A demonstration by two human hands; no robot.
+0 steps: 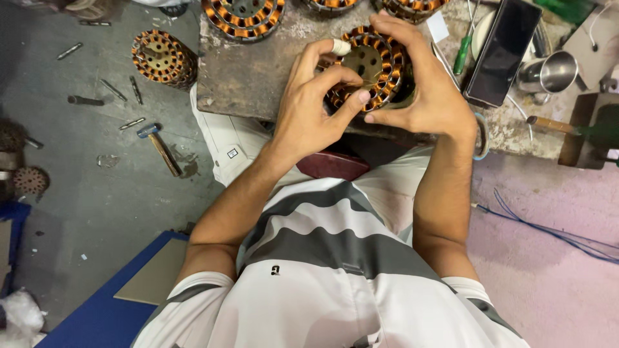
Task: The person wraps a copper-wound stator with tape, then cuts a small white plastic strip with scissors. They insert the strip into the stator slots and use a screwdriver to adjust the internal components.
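Left hand: left hand [316,109] curls over the near left edge of a wound stator [367,67], fingers bent, thumb and fingertips pinched on the copper coils; one fingertip wears a pale wrap.
Right hand: right hand [422,87] cups the stator's right side, fingers arched over its far rim, thumb lying along the near edge, closed around it.
Stator: round ring of copper coils with a metal hub at the middle, resting on the tabletop [251,77] near its front edge, between both hands.
Other stators: a second stator [244,16] lies at the far edge of the tabletop, left of the held one; a third stator [164,59] sits on the floor [97,206] to the left.
Right of the hands: a dark phone [503,51], a green-handled screwdriver [462,55] just beside it, and a steel cup [553,72] lying further right.
Floor: a hammer [160,147] lies left of the person's knee, with loose metal pins [116,90] scattered near the third stator.
Lower right: a blue wire [548,232] runs across the pink surface.
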